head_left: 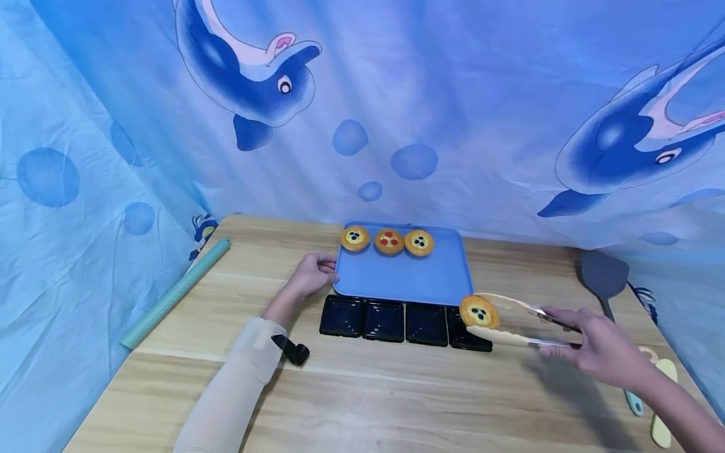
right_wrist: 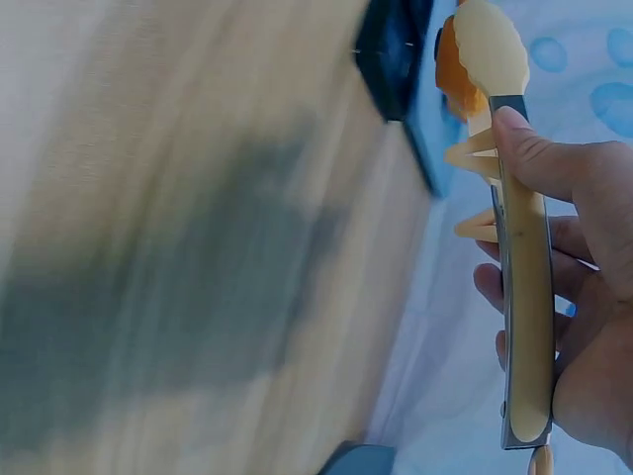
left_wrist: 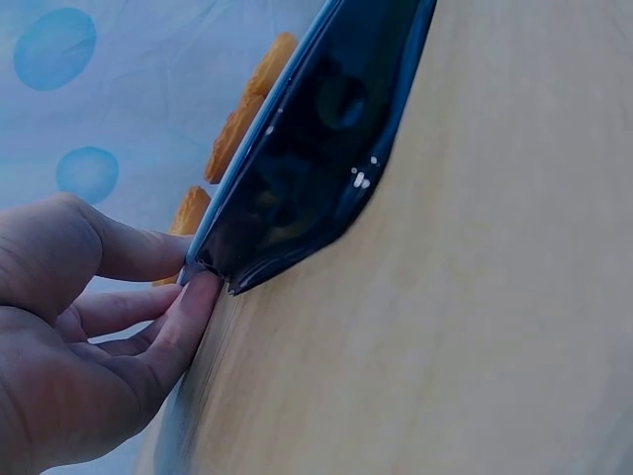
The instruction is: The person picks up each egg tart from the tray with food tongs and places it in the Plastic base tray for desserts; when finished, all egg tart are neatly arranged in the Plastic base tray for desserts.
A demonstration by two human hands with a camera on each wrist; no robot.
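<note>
My left hand pinches the left edge of a blue tray; in the left wrist view, thumb and fingers meet at its corner. Toward the tray's back lie a tart with red dots and two with dark dots, one at the left and one at the right. My right hand grips cream-tipped tongs. Between the tong tips a dark-dotted tart is held, tilted, above the rightmost of several black square dishes lined up before the tray.
A green rolling pin lies at the table's left side. To the right are a grey spatula and a cream-handled utensil, partly behind my right arm. A blue dolphin curtain hangs behind the wooden table.
</note>
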